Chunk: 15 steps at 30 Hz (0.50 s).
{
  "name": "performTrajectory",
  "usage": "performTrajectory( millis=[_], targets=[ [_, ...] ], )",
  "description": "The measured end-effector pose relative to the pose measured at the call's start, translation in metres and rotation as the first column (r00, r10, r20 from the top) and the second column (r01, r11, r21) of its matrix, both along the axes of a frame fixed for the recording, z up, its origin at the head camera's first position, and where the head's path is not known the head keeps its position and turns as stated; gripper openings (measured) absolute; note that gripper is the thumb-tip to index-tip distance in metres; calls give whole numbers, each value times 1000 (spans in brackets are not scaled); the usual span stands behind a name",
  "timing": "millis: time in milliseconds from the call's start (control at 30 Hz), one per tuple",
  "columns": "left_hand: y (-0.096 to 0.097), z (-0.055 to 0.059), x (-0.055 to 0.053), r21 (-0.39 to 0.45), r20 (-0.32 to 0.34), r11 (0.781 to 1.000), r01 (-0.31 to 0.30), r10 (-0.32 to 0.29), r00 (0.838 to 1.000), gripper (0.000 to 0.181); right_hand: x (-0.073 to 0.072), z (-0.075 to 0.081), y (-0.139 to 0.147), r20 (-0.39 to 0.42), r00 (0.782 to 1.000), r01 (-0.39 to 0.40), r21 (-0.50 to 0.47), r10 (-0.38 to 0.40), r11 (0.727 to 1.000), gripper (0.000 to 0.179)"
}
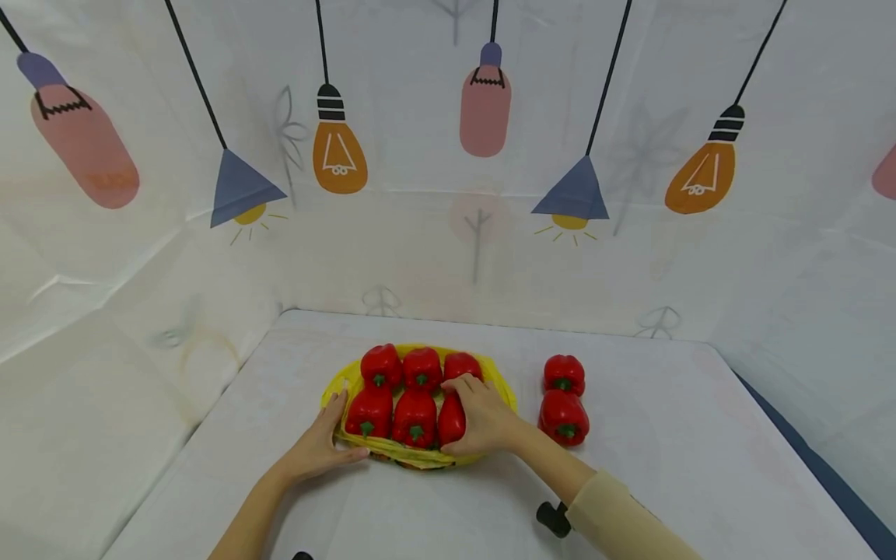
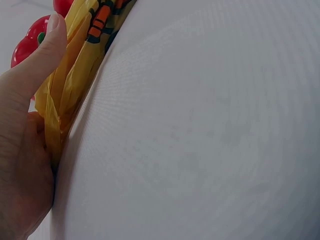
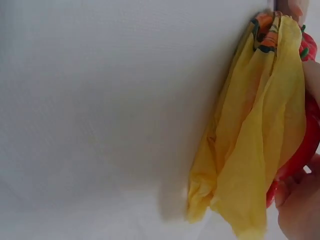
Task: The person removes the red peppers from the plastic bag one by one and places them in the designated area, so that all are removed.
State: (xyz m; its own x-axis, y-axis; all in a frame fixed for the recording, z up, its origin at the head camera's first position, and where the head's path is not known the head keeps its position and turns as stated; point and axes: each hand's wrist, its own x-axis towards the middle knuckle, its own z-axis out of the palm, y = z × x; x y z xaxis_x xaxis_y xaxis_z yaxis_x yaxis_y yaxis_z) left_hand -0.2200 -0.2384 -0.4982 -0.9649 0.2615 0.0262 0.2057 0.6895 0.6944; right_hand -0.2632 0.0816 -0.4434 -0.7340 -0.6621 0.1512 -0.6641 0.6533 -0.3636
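Several red bell peppers stand in two rows inside a yellow plastic bag (image 1: 490, 372) with its mouth spread open. My right hand (image 1: 485, 416) reaches over the bag's right side and grips the front right bell pepper (image 1: 451, 420), thumb at the front and fingers behind. At the bag's left front corner, my left hand (image 1: 316, 445) rests against the plastic with its thumb and fingers spread apart. The left wrist view shows the left thumb (image 2: 47, 55) lying along the bag's front, beside a red pepper (image 2: 30, 42). Orange and dark print marks the bag's lower front.
Two more bell peppers (image 1: 563, 418) stand one behind the other to the right of the bag on the white tabletop (image 1: 392, 513). A small black object (image 1: 553, 519) lies by the right sleeve. Behind the table hangs a pale sheet (image 1: 420, 257) printed with lamps.
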Motion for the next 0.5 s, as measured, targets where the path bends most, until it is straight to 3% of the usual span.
performTrajectory(
  millis=[233,500],
  targets=[
    [1,-3,0,-1,1,1000,-9,9,1000,115,-1,8,6,-59,998,12,-165,-23,986,87],
    [1,-2,-1,37,33,999,-20,19,999,113,1,19,15,-134,988,27,-339,-77,940,89]
  ],
)
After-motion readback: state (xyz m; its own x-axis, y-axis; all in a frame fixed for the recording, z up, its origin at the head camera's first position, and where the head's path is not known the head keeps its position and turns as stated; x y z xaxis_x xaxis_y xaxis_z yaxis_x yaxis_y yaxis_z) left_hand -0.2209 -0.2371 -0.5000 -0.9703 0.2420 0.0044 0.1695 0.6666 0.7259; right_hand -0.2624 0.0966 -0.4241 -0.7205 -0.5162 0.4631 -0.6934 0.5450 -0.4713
